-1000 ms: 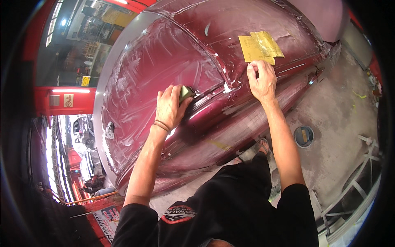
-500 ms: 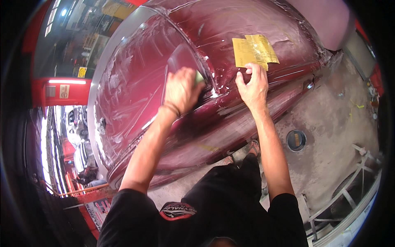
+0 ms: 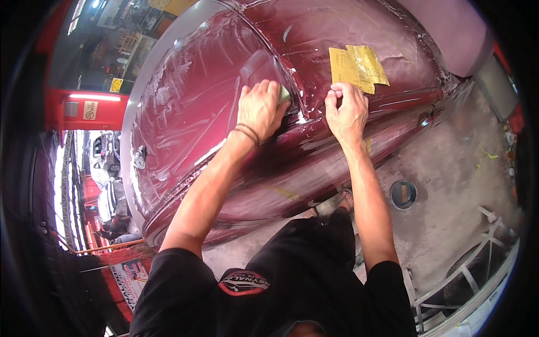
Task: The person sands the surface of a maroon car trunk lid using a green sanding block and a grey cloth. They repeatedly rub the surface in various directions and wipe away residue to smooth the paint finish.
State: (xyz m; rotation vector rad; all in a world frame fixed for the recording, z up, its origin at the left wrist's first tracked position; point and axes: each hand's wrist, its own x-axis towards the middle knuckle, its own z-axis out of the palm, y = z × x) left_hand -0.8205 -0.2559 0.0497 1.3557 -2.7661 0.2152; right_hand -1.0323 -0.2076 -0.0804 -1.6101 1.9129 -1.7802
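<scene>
My left hand (image 3: pixel 259 111) is closed over a pale green pad (image 3: pixel 284 94), pressing it to the maroon car body (image 3: pixel 185 112). Only one edge of the pad shows past my fingers. Dull, whitish sanding streaks cover the panel around it, and a darker smooth patch lies just beyond my knuckles. Across the panel seam, yellow printed sheets that look like sandpaper (image 3: pixel 359 67) lie overlapping on the bodywork. My right hand (image 3: pixel 347 109) is at their near edge, thumb and fingers pinched together there.
Below the car's side is a concrete floor with a round dark container (image 3: pixel 403 194) on it. A metal frame (image 3: pixel 466 275) stands at the lower right, near a tyre. A pinkish panel (image 3: pixel 443 33) sits beyond the car at the upper right.
My left hand has slid slightly right and up the panel with the pad. My right thumb and fingers, apart before, have come together at the edge of the yellow sandpaper.
</scene>
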